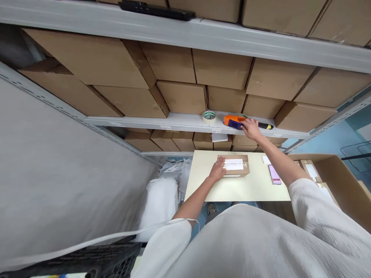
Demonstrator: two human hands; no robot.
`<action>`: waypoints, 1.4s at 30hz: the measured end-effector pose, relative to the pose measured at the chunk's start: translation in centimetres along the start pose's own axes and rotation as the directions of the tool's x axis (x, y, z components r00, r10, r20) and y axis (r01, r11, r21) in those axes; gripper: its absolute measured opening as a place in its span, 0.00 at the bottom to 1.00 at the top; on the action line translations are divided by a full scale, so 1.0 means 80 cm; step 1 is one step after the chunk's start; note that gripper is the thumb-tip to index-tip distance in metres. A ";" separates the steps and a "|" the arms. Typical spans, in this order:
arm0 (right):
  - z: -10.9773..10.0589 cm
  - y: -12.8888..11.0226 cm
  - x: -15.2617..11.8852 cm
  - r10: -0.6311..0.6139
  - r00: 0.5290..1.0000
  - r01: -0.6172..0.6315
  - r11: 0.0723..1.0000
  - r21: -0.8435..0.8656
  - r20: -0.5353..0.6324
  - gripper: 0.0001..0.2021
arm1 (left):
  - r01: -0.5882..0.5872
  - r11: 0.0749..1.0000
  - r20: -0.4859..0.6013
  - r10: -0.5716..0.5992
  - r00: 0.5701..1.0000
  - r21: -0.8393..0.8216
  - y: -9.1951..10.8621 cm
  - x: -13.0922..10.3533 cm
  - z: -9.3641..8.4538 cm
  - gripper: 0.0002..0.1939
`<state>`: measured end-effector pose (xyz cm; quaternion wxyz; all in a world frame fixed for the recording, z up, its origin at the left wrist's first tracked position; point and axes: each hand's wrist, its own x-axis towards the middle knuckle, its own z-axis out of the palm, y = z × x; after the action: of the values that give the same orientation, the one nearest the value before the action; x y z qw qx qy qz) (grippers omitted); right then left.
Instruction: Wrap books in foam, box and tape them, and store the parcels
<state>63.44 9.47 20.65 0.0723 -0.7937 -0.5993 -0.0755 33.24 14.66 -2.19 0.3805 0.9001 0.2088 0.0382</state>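
Orange-and-blue tape dispenser (pixel 231 120): on the shelf, under the fingers of the right grip (pixel 250 128); whether they close round it, I cannot tell.
Small brown carton (pixel 236 166): on the table, its left end under the left grip (pixel 217 169), which lies unclenched, fingers extended.
Pale yellow table (pixel 214 191): below the shelf, phone (pixel 274 173) near its right edge.
White shelf (pixel 185 121): tape roll (pixel 209 120) left of the dispenser, brown boxes (pixel 226 99) behind.
Room: grey wall (pixel 58 166) at left, large open carton (pixel 343 181) right of the table.
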 end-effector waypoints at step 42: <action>0.107 0.149 -0.449 0.701 0.605 -0.763 0.645 0.025 0.377 0.22 | -0.311 0.950 0.198 0.303 0.932 0.011 0.210 0.096 0.135 0.28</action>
<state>65.50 -25.80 4.60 0.0673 -0.9596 -0.2271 0.1517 48.49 0.06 1.28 0.3694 0.9288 0.0282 0.0048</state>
